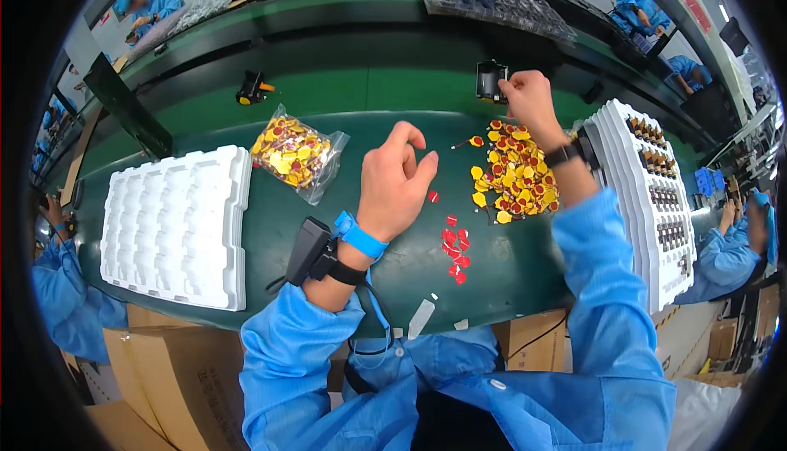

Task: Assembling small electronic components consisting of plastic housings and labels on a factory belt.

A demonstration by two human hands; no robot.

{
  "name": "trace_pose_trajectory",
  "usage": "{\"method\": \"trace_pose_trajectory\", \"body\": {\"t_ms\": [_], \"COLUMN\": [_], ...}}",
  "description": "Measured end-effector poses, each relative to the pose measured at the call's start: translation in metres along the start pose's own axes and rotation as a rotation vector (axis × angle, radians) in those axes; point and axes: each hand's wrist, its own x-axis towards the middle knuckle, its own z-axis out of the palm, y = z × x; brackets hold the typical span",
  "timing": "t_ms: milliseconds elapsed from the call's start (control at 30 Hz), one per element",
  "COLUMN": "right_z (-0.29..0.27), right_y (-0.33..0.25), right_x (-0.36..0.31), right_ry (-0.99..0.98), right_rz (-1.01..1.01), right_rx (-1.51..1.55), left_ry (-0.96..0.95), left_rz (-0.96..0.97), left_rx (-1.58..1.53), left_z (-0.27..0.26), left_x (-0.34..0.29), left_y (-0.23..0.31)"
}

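My right hand (529, 102) reaches to the far side of the green bench and pinches a small black box-like part (489, 80) with shiny metal on it. Below that wrist lies a loose heap of yellow and red tabs (515, 174). My left hand (397, 182) hovers palm down over the bench with its fingers loosely curled and nothing in it. A single red piece (432, 197) lies just right of it. A scatter of small red pieces (455, 248) sits nearer to me. Both wrists carry black devices, and the left one also has a blue strap.
An empty white moulded tray (175, 225) lies at the left. A clear bag of yellow and red tabs (293, 152) sits behind my left hand. Stacked white trays with dark parts (652, 197) stand at the right. Cardboard boxes sit below the bench edge. Other people in blue coats work around.
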Motion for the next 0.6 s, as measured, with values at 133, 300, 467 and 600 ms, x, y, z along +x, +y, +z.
{"method": "trace_pose_trajectory", "body": {"t_ms": [133,300,467,600], "right_z": [0.038,0.046,0.021,-0.005], "right_y": [0.035,0.023,-0.008,-0.045], "right_x": [0.061,0.069,0.041,-0.044], "right_ry": [-0.199,-0.252,-0.049,-0.503], "right_rz": [0.214,0.256,-0.124,-0.508], "right_rx": [-0.136,-0.248,-0.560,-0.485], "left_ry": [0.022,-0.155,-0.267,-0.320], "left_rz": [0.027,0.098,0.079,0.058], "left_rx": [0.078,0.294,0.419,0.562], "left_z": [0.006,0.005,0.000,0.005], "left_x": [-0.002,0.000,0.001,-0.001], "left_y": [-0.018,-0.031,-0.033,-0.032]}}
